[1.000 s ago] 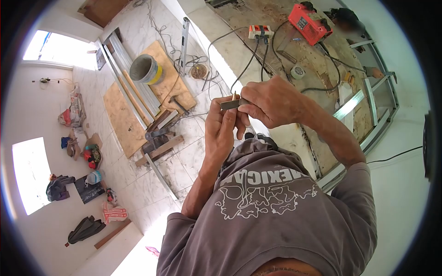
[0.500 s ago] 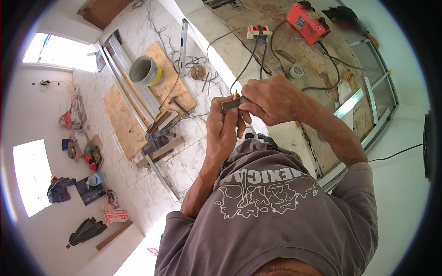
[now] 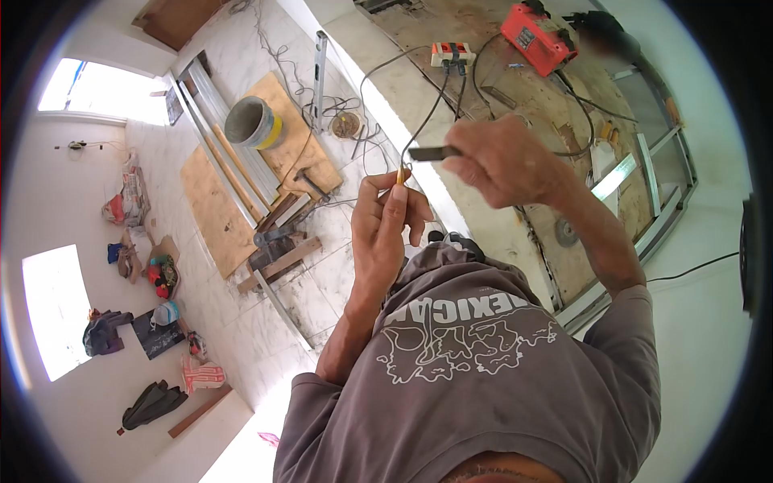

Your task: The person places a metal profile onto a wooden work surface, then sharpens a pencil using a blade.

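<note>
My left hand [image 3: 382,224] pinches a short yellow pencil [image 3: 400,177] between thumb and fingers, its pointed end upward. In my right hand [image 3: 509,165] is a knife [image 3: 431,153] with a flat, dark blade pointing left; the closed fingers hide its handle. The blade is slightly above and to the right of the pencil tip, apart from it. Both hands are raised in front of my chest.
A red machine [image 3: 539,39] and a power outlet box [image 3: 452,55] with cables lie on the worktop. Left, a bucket [image 3: 254,123] stands on a plywood sheet [image 3: 211,201] beside metal profiles and a hammer [image 3: 312,183]. A person's dark shape [image 3: 604,36] is at upper right.
The knife has moved from across the pencil to up and right, away from it. My left hand has shifted slightly left, still holding the pencil. The person at upper right has moved.
</note>
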Demonstrator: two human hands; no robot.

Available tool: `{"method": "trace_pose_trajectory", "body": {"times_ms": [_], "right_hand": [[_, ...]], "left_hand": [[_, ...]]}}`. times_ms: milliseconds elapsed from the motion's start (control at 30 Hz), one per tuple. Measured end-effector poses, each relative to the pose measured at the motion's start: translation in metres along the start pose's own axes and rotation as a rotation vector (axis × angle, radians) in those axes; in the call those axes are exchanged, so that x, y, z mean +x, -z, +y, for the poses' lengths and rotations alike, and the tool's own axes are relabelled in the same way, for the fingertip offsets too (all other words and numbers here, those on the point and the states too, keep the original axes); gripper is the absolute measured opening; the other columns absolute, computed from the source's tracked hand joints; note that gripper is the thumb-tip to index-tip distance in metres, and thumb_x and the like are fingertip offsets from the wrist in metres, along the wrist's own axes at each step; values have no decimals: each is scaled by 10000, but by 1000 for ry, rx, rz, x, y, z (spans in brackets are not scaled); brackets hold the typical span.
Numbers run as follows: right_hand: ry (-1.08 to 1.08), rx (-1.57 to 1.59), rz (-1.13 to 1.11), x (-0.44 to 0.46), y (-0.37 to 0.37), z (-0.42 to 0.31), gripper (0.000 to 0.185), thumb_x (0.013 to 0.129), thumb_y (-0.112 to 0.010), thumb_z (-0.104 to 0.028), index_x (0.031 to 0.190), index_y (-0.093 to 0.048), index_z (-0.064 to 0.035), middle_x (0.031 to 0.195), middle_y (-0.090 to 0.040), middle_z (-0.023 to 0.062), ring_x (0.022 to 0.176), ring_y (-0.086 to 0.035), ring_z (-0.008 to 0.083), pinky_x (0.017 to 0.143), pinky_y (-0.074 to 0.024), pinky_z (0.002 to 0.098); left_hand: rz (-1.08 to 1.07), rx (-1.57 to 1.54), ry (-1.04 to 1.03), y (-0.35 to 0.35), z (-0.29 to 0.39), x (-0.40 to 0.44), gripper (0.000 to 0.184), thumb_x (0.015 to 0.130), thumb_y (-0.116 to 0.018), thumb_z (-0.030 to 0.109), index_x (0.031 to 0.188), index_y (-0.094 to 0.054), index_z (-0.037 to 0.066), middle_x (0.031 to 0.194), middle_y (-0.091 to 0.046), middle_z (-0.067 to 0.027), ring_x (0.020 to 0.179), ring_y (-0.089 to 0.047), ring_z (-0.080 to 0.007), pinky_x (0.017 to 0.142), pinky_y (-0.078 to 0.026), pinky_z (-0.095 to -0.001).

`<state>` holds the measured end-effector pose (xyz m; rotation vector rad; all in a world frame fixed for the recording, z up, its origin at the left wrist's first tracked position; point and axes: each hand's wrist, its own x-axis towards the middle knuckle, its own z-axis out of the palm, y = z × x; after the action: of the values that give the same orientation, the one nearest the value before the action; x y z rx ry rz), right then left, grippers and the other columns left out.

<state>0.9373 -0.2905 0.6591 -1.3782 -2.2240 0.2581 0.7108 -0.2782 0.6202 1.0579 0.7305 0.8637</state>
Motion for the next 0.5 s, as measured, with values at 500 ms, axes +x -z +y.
{"method": "trace_pose_trajectory", "body": {"times_ms": [500], "right_hand": [[44, -3, -82, 7, -29, -12, 363, 1015, -534, -385, 878, -554, -50, 698, -594, 122, 584, -636, 336, 514, -498, 430]], "left_hand": [[-43, 95, -42, 2, 1, 3, 197, 1067, -456, 137, 1160, -505, -30, 768, -616, -81, 534, -435, -51, 482, -334, -200]]}}
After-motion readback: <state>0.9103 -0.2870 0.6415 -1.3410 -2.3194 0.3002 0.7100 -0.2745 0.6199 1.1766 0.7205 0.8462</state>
